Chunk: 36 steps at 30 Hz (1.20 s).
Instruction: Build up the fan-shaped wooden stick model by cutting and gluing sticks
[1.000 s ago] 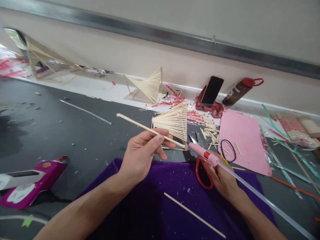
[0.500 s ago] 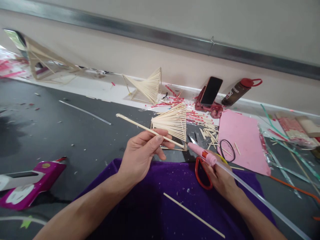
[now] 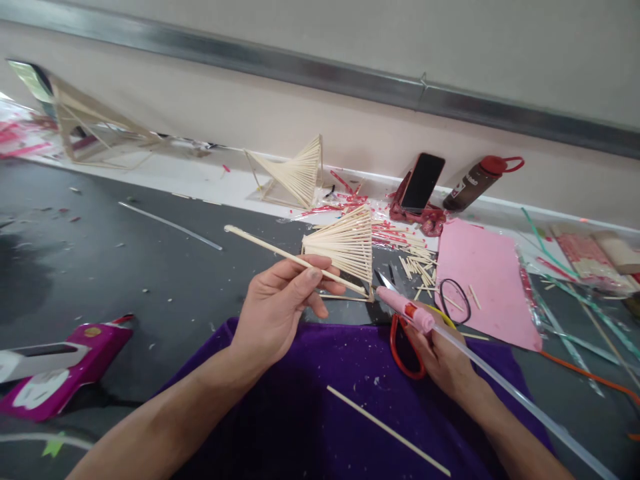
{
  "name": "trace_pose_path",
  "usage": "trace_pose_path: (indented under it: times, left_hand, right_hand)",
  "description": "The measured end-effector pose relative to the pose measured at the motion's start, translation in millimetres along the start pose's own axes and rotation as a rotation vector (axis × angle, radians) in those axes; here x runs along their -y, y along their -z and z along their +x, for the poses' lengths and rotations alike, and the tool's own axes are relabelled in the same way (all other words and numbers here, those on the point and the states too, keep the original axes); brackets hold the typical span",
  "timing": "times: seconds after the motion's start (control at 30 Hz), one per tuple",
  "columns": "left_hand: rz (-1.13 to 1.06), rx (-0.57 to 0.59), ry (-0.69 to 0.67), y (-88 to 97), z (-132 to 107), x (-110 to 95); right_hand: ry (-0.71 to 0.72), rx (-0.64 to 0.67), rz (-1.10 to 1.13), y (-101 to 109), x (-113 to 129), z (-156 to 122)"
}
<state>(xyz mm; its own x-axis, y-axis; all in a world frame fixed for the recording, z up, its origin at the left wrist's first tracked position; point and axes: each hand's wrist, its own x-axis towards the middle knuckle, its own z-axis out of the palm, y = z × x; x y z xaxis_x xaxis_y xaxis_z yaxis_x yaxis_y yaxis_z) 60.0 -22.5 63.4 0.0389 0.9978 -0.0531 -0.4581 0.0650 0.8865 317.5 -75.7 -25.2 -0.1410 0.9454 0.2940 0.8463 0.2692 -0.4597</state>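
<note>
My left hand (image 3: 274, 305) pinches a slim, pale wooden stick (image 3: 267, 249), its long axis slanting from beyond my knuckles rightward, pointing toward the pink, tubular glue gun (image 3: 397, 305) my right hand (image 3: 444, 353) grips.

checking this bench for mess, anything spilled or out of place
The short sticks look spilled: they point every way beside the pink sheet, with stray pieces on it. A lone stick lies aslant on the purple cloth.
</note>
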Motion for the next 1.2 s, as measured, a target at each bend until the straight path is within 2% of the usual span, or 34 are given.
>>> trace_pose_path:
  times: [0.1, 0.3, 0.67, 0.83, 0.97, 1.03, 1.2]
  left_hand:
    - [0.001, -0.004, 0.000, -0.6, 0.1, -0.5]
    - [-0.010, 0.023, 0.000, 0.2, -0.1, 0.1]
    - [-0.008, 0.021, -0.014, 0.1, -0.1, -2.3]
    - [0.036, -0.029, -0.122, 5.3, 1.6, -17.9]
    - [0.079, -0.139, -0.253, 17.8, 9.2, -33.0]
    - [0.083, -0.178, -0.308, 24.5, 13.9, -38.1]
    - [0.102, -0.204, -0.343, 34.9, 22.4, -41.8]
  right_hand:
    - [0.030, -0.003, 0.014, 0.3, -0.5, 0.8]
    - [-0.016, 0.049, -0.009, -0.4, 0.2, 1.9]
    - [0.021, 0.031, 0.020, 1.4, 0.3, 0.8]
    - [-0.042, 0.014, 0.120, 19.6, 5.1, -1.1]
    - [-0.040, -0.004, 0.234, 41.1, 26.1, 21.0]
    - [-0.035, 0.038, 0.329, 44.4, 40.0, 40.6]
    - [-0.054, 0.143, 0.438, 27.5, 64.4, 82.9]
